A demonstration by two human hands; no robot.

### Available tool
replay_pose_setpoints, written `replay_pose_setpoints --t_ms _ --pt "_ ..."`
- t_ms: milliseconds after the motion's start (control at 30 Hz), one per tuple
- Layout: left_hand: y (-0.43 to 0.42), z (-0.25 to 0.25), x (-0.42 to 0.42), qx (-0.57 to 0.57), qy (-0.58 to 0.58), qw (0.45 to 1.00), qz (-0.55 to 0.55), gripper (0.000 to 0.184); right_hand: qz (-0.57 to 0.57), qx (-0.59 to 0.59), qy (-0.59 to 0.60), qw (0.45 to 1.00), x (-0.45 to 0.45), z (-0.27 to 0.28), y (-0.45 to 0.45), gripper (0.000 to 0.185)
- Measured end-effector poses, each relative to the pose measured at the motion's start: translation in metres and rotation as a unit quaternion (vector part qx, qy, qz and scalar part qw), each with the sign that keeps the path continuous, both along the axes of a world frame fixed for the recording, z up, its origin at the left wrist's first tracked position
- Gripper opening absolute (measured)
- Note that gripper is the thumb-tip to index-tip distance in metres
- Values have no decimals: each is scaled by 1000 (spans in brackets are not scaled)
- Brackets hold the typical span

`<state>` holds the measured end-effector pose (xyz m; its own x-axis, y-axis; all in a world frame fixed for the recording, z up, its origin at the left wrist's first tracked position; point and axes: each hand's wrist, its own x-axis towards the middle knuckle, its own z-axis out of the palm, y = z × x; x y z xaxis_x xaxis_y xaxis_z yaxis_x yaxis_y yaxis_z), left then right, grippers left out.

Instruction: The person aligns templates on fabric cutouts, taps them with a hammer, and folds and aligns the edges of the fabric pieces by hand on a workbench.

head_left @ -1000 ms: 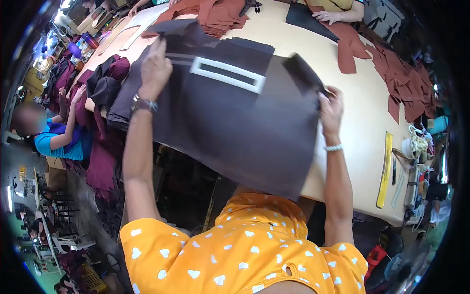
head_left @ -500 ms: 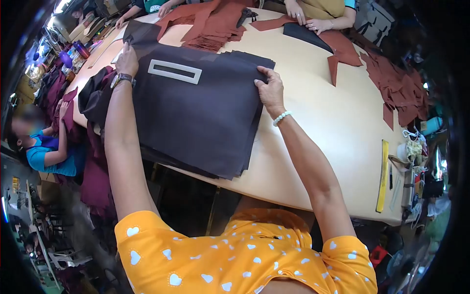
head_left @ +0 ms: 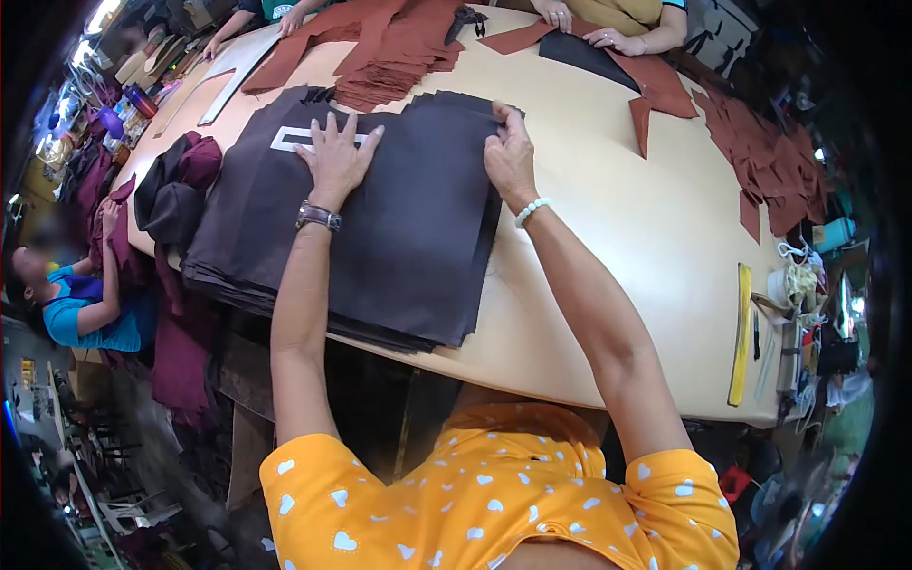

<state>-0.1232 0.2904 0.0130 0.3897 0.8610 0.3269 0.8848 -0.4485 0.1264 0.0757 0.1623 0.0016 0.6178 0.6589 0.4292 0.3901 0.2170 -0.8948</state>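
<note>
A stack of dark fabric pieces lies at the near side of the table, its layers slightly fanned along the edges. On top of it rests a white rectangular frame with a long slot. My left hand is spread flat on the stack, with its fingers over the right part of that frame. At the upper right edge of the stack, my right hand has its fingers curled and closed on the dark fabric. The fingertips there are partly hidden.
Rust-coloured fabric is piled at the back, and more lies at right. A yellow ruler lies near the right edge. Dark and maroon cloth hangs off the left side. Co-workers' hands handle fabric across the table.
My left hand let go of the fabric's upper left part and moved right onto the white frame. The top piece now lies flat, exposing the table and a white angled piece behind it.
</note>
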Motion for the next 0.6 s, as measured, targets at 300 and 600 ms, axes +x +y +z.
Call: replay_pose_setpoints --t_ms 300,600 --pt "-1 -23 3 112 -82 990 -16 57 -60 -101 -34 993 12 -27 -12 54" --pt "-2 -31 3 158 -81 984 -18 55 -107 -250 -260 927 21 -19 7 45"
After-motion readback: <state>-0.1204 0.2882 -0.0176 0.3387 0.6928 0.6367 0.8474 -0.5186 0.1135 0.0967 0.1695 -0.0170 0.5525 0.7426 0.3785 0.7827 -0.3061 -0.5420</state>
